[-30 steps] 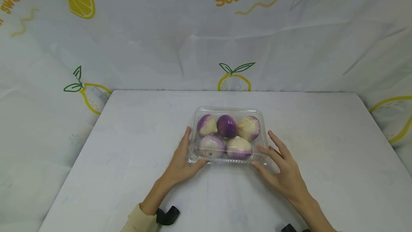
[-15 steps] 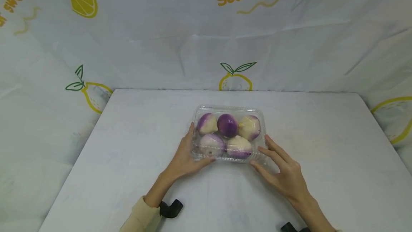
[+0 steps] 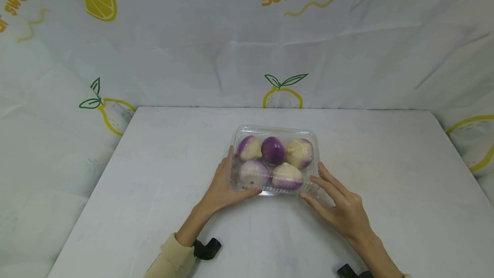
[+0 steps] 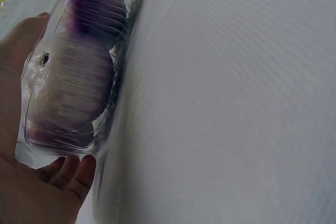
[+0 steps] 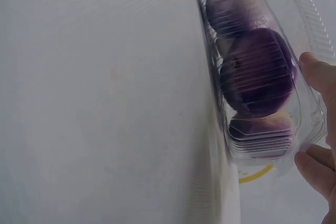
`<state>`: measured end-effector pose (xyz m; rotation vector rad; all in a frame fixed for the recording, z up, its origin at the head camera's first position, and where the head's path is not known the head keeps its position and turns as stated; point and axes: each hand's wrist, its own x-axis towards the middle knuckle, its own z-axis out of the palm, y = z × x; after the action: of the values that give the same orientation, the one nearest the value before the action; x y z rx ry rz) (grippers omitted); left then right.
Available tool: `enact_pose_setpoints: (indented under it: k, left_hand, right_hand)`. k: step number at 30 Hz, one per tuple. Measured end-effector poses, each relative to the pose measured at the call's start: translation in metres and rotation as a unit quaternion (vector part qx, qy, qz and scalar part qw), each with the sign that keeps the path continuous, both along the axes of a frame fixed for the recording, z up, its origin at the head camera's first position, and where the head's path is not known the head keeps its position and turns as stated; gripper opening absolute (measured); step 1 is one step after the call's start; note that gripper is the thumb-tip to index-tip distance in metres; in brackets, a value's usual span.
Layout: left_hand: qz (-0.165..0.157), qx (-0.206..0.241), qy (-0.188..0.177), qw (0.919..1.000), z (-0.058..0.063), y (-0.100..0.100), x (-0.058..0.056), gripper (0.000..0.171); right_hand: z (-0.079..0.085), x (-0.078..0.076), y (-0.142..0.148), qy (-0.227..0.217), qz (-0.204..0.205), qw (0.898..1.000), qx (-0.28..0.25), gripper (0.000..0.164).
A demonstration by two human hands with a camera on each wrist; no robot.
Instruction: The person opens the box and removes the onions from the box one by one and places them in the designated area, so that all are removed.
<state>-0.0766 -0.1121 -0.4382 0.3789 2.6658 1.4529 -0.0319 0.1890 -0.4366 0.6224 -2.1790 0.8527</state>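
A clear plastic clamshell box lies on the white table, its lid down over several round purple-and-white vegetables that look like turnips or onions. My left hand grips the near left corner, fingers along the left side and thumb on the front edge. At the near right corner my right hand holds the box, thumb at the front edge and fingers on its right side. The left wrist view shows the left fingers bent against the box's end. In the right wrist view the right thumb touches the rim.
The white table reaches back to a pale curtain printed with lemons and lettering. Black wrist mounts sit under both wrists. A beige sleeve covers the left forearm.
My left hand has shifted slightly forward, its thumb sliding right along the box's front edge. My right hand's fingers have come down closer against the right side. The box has barely moved.
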Motion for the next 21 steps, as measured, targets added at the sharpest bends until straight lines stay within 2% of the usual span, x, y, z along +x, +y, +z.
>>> enact_pose_setpoints:
  k: [10,17,21]
  left_hand:
    - [0.001,0.009,0.011,0.9999,-0.0024,0.001,0.0009,0.138]
    - [-0.01,0.016,0.024,0.9995,-0.0044,0.0017,0.0001,0.137]
    - [-0.004,0.012,0.015,0.9998,-0.0037,0.002,0.0004,0.137]
  right_hand:
    - [-0.0024,-0.0043,0.0013,0.043,-0.005,0.998,0.044,0.062]
    - [-0.0009,-0.0037,0.0009,0.039,-0.003,0.998,0.046,0.057]
    - [0.0008,-0.0021,0.0009,0.015,-0.002,0.999,0.049,0.057]
